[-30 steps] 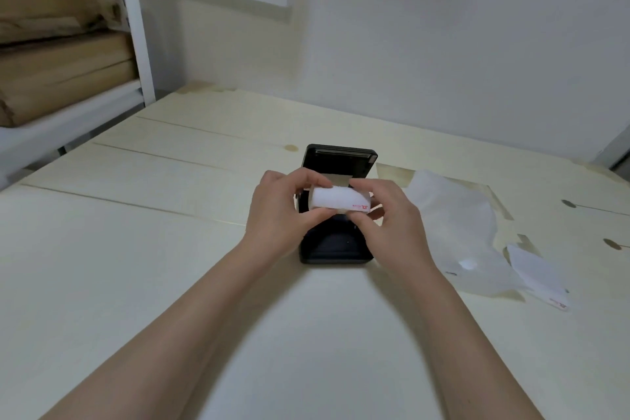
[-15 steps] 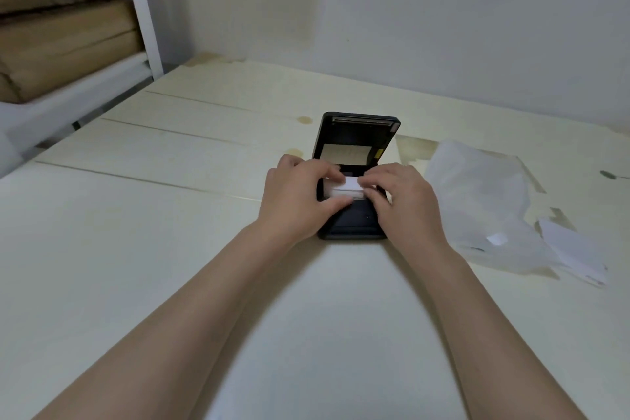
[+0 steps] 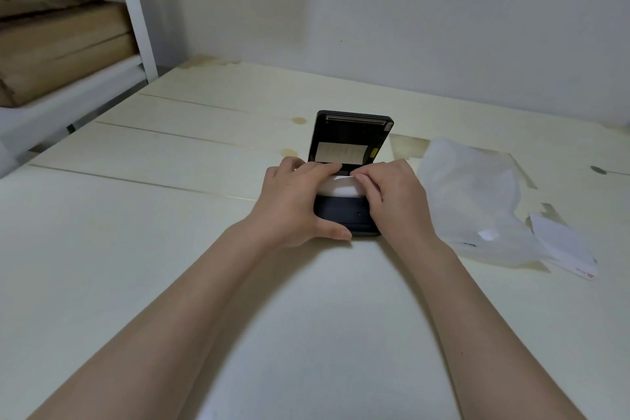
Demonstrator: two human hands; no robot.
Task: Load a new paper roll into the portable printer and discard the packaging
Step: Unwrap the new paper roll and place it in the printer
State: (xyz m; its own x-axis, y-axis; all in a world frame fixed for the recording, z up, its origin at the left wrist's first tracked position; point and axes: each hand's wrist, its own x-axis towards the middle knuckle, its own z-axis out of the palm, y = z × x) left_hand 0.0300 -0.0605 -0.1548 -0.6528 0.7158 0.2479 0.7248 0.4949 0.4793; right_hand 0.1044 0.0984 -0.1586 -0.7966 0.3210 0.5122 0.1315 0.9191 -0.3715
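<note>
A black portable printer point(image 3: 344, 215) lies on the pale wooden table point(image 3: 136, 215) with its lid point(image 3: 351, 136) standing upright. A white paper roll point(image 3: 342, 187) sits low in the printer's open bay. My left hand point(image 3: 296, 201) wraps the printer's left side, fingers on top of the roll and thumb along the front edge. My right hand point(image 3: 392, 194) holds the right side with fingertips pressing the roll. Most of the roll is hidden by my fingers. A clear plastic wrapper point(image 3: 474, 201) lies just right of the printer.
A white paper slip with red print point(image 3: 566, 249) lies at the wrapper's right end. White shelving point(image 3: 136, 20) holding brown paper-wrapped bundles point(image 3: 58, 41) stands at the far left. A grey wall runs behind the table.
The roll was held above the printer a second ago; both hands have lowered it into the open bay. My left thumb has shifted to the printer's front edge. The camera has tilted, so the lid shows more.
</note>
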